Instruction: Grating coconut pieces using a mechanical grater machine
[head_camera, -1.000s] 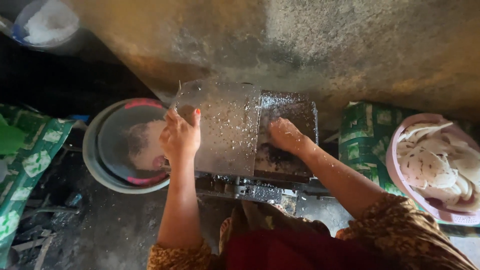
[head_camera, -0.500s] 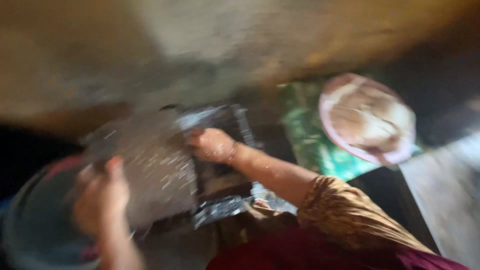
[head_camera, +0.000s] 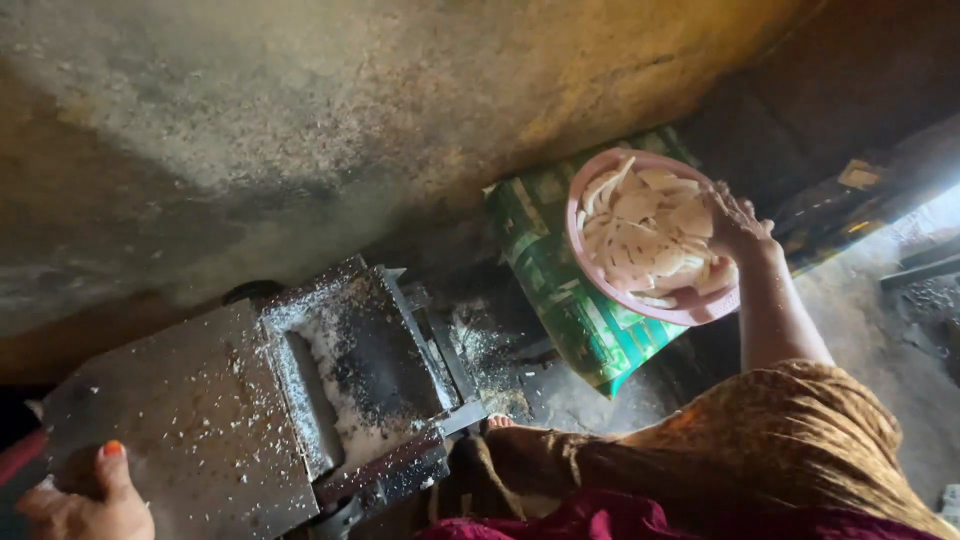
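Head view looking down: right hand (head_camera: 735, 222) reaching into pink bowl (head_camera: 690, 312), fingers spread over pale slices (head_camera: 640, 235), grip unclear. Bowl sitting on green woven sack (head_camera: 560, 290) (right of metal grater machine (head_camera: 360, 370)). Left hand (head_camera: 85, 500) gripping flat steel plate (head_camera: 170, 410) at bottom-left frame edge. Rough wall (head_camera: 350, 110) crowding behind; bare floor (head_camera: 880, 330) lying open at right.
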